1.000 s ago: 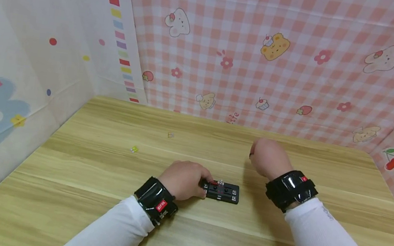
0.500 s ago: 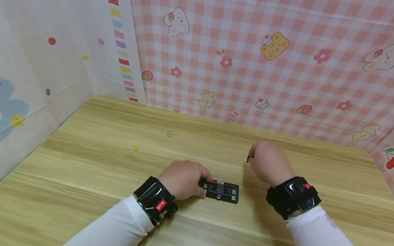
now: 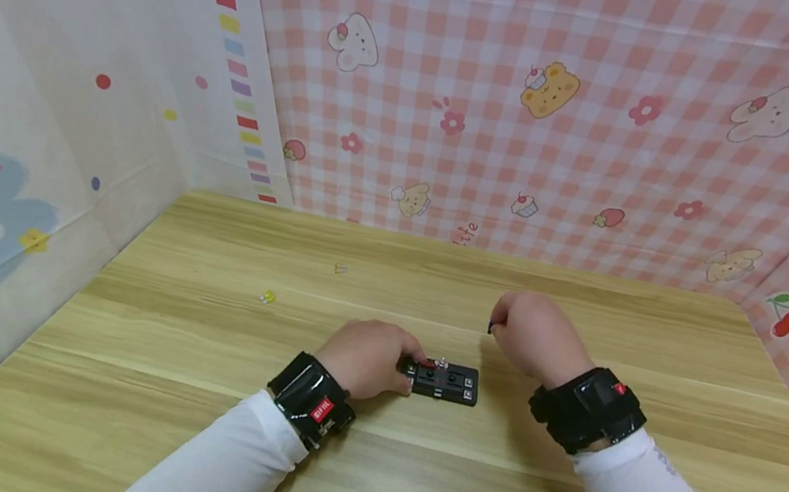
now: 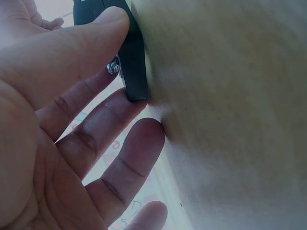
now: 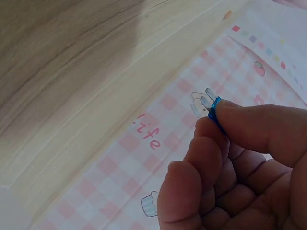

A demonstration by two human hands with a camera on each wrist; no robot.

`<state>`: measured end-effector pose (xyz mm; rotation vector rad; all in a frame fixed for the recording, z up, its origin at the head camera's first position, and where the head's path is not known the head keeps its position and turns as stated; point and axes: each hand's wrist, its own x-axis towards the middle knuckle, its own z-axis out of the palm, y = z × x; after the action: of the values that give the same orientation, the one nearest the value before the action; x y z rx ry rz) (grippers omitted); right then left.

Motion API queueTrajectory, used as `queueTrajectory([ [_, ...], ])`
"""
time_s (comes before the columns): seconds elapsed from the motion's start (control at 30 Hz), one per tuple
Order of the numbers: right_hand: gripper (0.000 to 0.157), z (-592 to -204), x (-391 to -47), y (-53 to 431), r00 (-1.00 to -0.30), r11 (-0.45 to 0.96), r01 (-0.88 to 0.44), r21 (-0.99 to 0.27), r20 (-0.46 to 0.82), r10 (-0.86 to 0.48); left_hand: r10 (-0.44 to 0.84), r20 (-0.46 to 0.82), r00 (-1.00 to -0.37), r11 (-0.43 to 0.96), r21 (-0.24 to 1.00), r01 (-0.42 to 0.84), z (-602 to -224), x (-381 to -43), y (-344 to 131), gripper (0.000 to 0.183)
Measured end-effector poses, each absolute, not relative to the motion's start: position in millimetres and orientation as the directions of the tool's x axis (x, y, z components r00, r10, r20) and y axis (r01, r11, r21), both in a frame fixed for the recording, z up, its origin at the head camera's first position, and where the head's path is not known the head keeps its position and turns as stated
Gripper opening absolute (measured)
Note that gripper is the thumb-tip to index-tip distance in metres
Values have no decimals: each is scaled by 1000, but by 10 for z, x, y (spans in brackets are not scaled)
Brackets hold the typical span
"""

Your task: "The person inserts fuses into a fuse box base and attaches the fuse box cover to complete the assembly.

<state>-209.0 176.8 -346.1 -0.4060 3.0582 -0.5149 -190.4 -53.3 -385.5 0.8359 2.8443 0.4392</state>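
Flat on the wooden table is a black fuse block [image 3: 451, 393] with metal terminals, and a red blade fuse [image 3: 429, 364] sits in it. My left hand [image 3: 365, 360] holds its left end, thumb on the near side and fingers on the far side; the left wrist view shows the thumb on the dark casing [image 4: 133, 67]. Above the table, beyond and to the right of the block, my right hand [image 3: 541, 335] pinches a blue blade fuse [image 5: 214, 110] between thumb and index finger. Its two metal prongs point away from the fingertips.
A yellow blade fuse [image 3: 268, 296] lies on the table left of the block. Farther back lies a clear blade fuse [image 3: 341, 269]. Printed cloth walls [image 3: 413, 114] border the table [image 3: 188, 419] at the back and both sides.
My right hand has come nearer and slightly left, toward the fuse block, and the blue fuse now shows at its fingertips. The left hand and block stay put.
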Motion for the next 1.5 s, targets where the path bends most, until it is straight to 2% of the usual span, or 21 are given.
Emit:
queueTrajectory([
  [0.5,6,-3476,-1930,1660,-950,884,-303,-355,42,-309,554,-54,-830,797,320,512,-3852,-1910,-529,34],
  [0.77,6,-3510,-1856,1624,-955,876,-284,-391,28,-297,556,-51,-830,796,319,514,-3849,-1909,-531,34],
  [1.0,6,-3520,-1818,1602,-948,879,-311,-362,48,-316,549,-58,-834,802,318,506,-3854,-1909,-530,33],
  [1.5,4,-3555,-1765,1569,-946,881,-295,-371,-13,-323,547,-65,-834,802,327,500,-3853,-1906,-529,33],
])
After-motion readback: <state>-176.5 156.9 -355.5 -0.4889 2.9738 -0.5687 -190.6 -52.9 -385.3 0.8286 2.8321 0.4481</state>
